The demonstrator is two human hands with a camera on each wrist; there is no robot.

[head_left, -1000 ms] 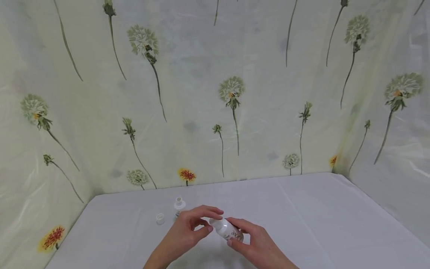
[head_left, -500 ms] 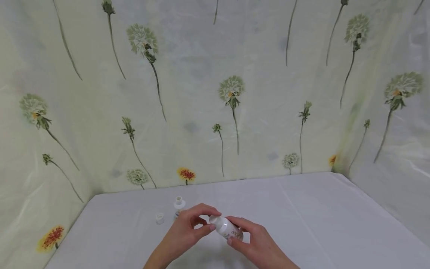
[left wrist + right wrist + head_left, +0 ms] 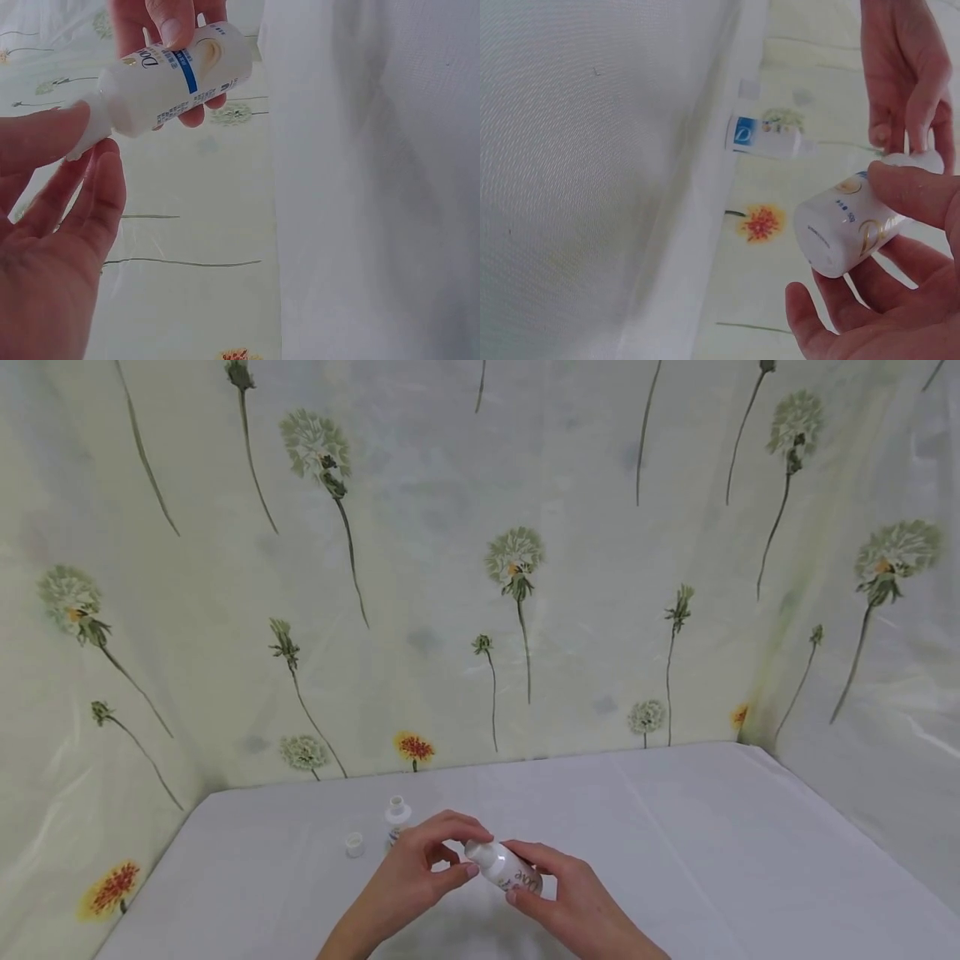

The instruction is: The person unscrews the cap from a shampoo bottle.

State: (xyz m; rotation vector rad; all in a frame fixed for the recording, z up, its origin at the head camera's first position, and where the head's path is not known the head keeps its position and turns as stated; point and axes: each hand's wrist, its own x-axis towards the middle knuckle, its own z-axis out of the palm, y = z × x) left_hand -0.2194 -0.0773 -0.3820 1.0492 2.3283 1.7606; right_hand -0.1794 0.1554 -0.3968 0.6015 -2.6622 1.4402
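Observation:
A small white bottle with a Dove label [image 3: 513,870] is held tilted between my two hands above the table. My right hand [image 3: 573,893] grips its body, thumb on the near side and fingers around the far side. At the bottle's upper left end, my left hand [image 3: 420,868] pinches the white cap [image 3: 96,126] between thumb and fingers. The right wrist view shows the flat base of the bottle [image 3: 821,240]. Behind my left hand stands a second white bottle [image 3: 397,812], upright with its neck uncapped and its lower part partly hidden.
A loose white cap [image 3: 355,845] lies on the table left of the standing bottle. A white cloth [image 3: 675,843] covers the table. Flower-printed sheeting [image 3: 450,610] hangs along the back and both sides.
My left thumb and fingertips have closed in on the cap. The printed label has turned a little in my right hand. The standing bottle and loose cap stay in place.

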